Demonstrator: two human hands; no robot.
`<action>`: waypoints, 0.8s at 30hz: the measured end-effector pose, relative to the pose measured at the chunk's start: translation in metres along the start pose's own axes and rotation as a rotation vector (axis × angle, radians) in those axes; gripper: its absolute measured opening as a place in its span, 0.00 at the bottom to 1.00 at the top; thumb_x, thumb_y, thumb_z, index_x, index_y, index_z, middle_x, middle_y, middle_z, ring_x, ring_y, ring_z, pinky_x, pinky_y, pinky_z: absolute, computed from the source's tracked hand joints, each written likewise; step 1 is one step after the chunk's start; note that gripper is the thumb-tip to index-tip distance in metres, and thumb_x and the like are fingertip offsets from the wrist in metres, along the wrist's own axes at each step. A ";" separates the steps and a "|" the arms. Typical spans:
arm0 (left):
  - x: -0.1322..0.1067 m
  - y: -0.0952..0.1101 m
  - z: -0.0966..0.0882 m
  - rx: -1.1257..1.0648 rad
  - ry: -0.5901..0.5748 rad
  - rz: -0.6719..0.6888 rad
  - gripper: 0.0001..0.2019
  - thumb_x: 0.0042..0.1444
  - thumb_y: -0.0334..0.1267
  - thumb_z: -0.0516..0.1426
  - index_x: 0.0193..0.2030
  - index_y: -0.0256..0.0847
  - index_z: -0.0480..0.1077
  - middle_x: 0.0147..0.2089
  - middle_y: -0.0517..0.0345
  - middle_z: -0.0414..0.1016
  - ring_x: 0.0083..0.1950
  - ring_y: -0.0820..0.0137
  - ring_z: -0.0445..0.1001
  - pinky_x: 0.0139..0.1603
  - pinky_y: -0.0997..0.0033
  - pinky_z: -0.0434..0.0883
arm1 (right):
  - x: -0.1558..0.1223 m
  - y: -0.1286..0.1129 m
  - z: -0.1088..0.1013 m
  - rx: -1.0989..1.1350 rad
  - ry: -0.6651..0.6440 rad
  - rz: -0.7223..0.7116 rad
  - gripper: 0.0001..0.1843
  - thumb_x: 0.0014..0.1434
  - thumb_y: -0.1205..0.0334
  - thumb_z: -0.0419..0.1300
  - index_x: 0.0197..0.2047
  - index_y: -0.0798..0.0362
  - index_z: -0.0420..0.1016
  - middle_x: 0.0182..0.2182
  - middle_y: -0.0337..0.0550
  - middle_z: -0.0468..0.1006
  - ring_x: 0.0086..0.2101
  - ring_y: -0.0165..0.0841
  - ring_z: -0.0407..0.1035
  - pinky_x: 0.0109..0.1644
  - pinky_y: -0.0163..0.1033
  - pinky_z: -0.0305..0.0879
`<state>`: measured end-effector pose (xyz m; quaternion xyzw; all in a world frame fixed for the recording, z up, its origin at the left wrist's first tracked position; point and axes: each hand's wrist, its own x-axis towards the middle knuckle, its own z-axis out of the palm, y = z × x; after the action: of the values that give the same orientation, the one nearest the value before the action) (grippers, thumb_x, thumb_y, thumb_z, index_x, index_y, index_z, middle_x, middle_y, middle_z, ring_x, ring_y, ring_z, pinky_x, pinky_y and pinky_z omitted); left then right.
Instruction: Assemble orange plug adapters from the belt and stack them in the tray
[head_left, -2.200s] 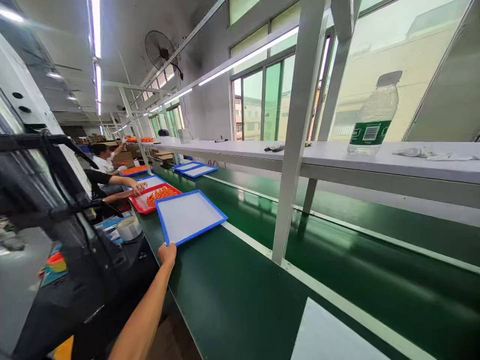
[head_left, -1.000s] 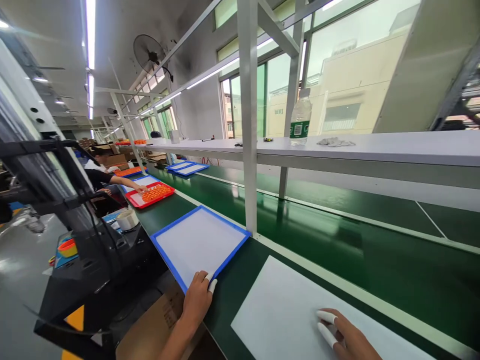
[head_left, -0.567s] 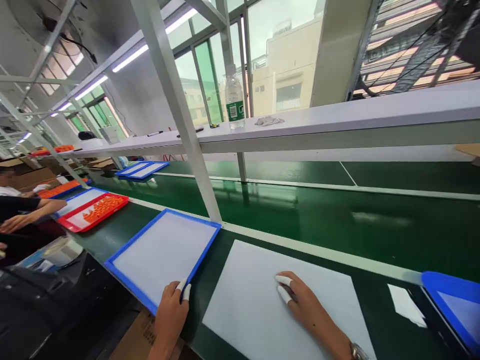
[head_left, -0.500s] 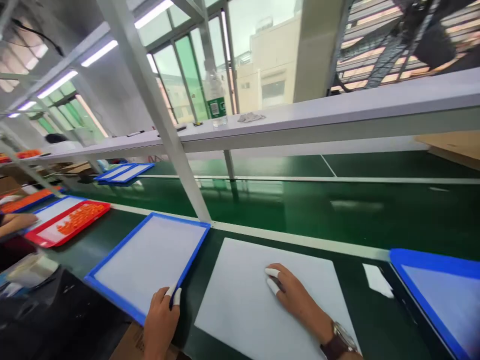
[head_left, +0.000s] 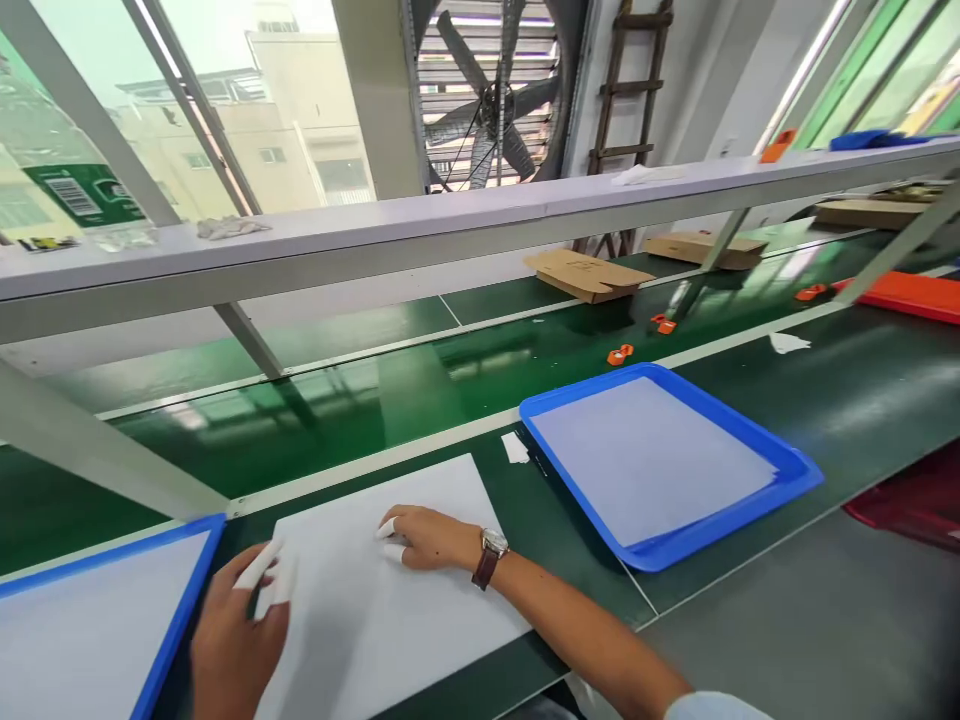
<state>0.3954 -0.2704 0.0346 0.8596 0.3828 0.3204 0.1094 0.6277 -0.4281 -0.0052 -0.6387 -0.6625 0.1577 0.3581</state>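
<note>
My right hand [head_left: 427, 538] rests on a flat white sheet [head_left: 420, 640] on the dark green bench. Its white-covered fingertips are bent and slightly apart, with nothing visible between them. A watch with a brown strap [head_left: 490, 556] is on that wrist. Over the sheet's left edge is my left hand [head_left: 244, 625], fingers partly bent and spread, white covers on the fingertips, holding nothing visible. To its left lies a blue-rimmed tray [head_left: 174, 640] with a white surface, cut off by the frame. On the right stands another blue tray [head_left: 731, 527], lined in white.
A small white scrap [head_left: 515, 447] lies between sheet and right tray. Behind runs a shiny green belt [head_left: 420, 400] with small orange pieces [head_left: 619, 355]. Above is a white shelf [head_left: 420, 220] with a bottle [head_left: 82, 190]. A slanted post [head_left: 112, 440] stands at left; a cardboard box [head_left: 589, 275] lies beyond.
The view has swung right, bringing the whole right-hand blue tray into sight. My left hand has let go of the left tray's edge and moved over to the white sheet. My right hand stays on the sheet.
</note>
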 end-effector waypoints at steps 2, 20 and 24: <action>0.018 0.048 0.025 -0.167 -0.041 0.113 0.19 0.57 0.50 0.55 0.53 0.49 0.73 0.55 0.57 0.75 0.40 0.64 0.77 0.22 0.72 0.71 | -0.007 -0.002 -0.015 -0.023 0.012 0.031 0.07 0.61 0.66 0.61 0.43 0.51 0.78 0.46 0.44 0.78 0.45 0.37 0.74 0.49 0.38 0.70; 0.063 0.102 0.129 -0.986 -0.552 -0.393 0.10 0.45 0.41 0.60 0.32 0.37 0.74 0.24 0.60 0.70 0.24 0.74 0.63 0.26 0.73 0.59 | 0.008 0.000 -0.053 0.190 0.513 0.356 0.14 0.62 0.53 0.59 0.35 0.53 0.80 0.31 0.44 0.82 0.31 0.35 0.74 0.37 0.38 0.70; 0.063 0.080 0.133 -1.234 -0.578 -0.610 0.11 0.42 0.43 0.59 0.28 0.36 0.70 0.20 0.64 0.60 0.20 0.78 0.53 0.22 0.73 0.47 | 0.048 0.018 -0.011 0.424 0.561 0.426 0.26 0.63 0.43 0.53 0.38 0.58 0.80 0.29 0.49 0.82 0.29 0.38 0.74 0.34 0.42 0.73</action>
<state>0.5582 -0.2719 -0.0038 0.5477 0.3107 0.1940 0.7523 0.6515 -0.3823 0.0035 -0.6919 -0.3450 0.1809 0.6079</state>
